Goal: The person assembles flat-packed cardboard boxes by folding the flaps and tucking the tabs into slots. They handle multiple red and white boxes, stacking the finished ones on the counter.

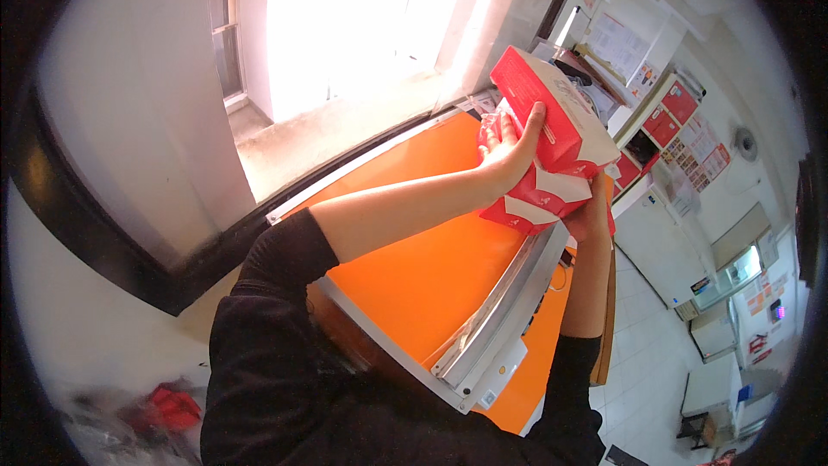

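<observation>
A red and cream cardboard box (559, 108) is held up over the far right of an orange tabletop (405, 285). It is tilted, and red and white flaps (561, 187) stick out on its near side. My left hand (511, 155) presses on its left side, the thumb lying along the red panel. Crinkled clear plastic (492, 125) shows by the left fingertips. From below on the right, my right hand (589, 211) grips the box near the flaps, its fingers partly hidden. I cannot tell whether the lower red part is a second box.
A metal rail (492, 311) runs along the orange table. Past the table's far left edge is a bright window with a sill (336, 134). Cluttered items (586, 73) stand beyond the box. To the right are a tiled floor (634, 328), white cabinets (660, 246) and red shelving (662, 125).
</observation>
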`<state>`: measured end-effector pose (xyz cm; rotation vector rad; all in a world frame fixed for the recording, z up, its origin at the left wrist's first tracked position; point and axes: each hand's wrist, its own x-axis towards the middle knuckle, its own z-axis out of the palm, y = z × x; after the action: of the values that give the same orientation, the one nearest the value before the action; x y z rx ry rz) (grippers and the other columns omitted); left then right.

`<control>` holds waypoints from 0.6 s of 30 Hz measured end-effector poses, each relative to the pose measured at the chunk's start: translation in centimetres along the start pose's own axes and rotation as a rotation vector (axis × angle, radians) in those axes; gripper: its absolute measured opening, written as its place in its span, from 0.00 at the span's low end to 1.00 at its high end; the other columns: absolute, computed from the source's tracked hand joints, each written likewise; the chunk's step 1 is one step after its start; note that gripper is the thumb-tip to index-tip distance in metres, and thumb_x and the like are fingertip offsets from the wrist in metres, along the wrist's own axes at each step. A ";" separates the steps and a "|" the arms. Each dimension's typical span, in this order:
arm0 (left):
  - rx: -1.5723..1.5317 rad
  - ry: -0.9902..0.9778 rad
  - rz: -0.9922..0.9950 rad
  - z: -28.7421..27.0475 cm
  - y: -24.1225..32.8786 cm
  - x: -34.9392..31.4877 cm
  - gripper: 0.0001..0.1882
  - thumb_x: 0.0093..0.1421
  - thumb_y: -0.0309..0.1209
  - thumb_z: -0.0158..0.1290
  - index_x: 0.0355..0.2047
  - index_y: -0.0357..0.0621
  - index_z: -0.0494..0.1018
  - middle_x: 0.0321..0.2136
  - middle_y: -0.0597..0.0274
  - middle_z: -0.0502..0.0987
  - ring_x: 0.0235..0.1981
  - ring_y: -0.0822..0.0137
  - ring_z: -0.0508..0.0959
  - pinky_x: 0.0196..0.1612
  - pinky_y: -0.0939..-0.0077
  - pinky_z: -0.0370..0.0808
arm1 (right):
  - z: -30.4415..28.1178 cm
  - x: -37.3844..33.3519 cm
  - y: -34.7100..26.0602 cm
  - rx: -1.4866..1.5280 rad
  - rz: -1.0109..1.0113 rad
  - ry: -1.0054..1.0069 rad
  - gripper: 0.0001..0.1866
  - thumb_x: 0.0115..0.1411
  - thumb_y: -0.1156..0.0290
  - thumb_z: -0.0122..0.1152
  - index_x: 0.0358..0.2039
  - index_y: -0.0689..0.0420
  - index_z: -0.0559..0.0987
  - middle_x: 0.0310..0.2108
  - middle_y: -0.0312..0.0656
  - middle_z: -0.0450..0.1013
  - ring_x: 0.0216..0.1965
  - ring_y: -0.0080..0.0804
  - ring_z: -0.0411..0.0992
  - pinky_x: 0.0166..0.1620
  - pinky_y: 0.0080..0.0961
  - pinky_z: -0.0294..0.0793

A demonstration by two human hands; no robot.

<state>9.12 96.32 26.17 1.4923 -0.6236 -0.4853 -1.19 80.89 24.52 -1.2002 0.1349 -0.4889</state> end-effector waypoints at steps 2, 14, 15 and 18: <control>0.021 0.012 0.014 0.1 -0.3 0.1 0.61 0.42 0.80 0.22 0.65 0.49 0.29 0.65 0.49 0.27 0.66 0.50 0.29 0.64 0.53 0.38 | 0.1 -0.5 0.2 -0.006 -0.004 0.005 0.36 0.60 0.38 0.36 0.61 0.50 0.57 0.58 0.42 0.60 0.58 0.41 0.61 0.55 0.48 0.65; -0.085 0.061 0.132 -2.7 0.4 -2.0 0.52 0.51 0.73 0.28 0.63 0.45 0.45 0.63 0.46 0.47 0.64 0.50 0.47 0.63 0.55 0.48 | 3.6 -2.9 -0.2 0.024 0.059 -0.039 0.35 0.61 0.40 0.36 0.60 0.52 0.58 0.58 0.43 0.60 0.57 0.42 0.62 0.55 0.49 0.66; -0.133 0.025 0.156 -4.4 0.4 -2.6 0.51 0.51 0.72 0.31 0.62 0.45 0.47 0.62 0.46 0.50 0.63 0.50 0.49 0.62 0.54 0.50 | 4.8 -2.8 0.1 0.002 0.053 -0.084 0.34 0.62 0.41 0.36 0.60 0.52 0.58 0.58 0.43 0.60 0.57 0.42 0.62 0.55 0.48 0.66; -0.204 0.132 0.130 -8.2 1.6 -4.6 0.46 0.52 0.68 0.41 0.58 0.44 0.57 0.56 0.49 0.63 0.57 0.50 0.63 0.57 0.53 0.60 | 7.8 -2.4 1.3 0.006 0.107 -0.204 0.34 0.61 0.42 0.39 0.60 0.51 0.57 0.58 0.42 0.60 0.58 0.40 0.61 0.55 0.48 0.66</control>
<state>10.85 105.59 27.57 1.2709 -0.5462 -0.3360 -0.19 88.95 25.85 -1.2227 0.0222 -0.2713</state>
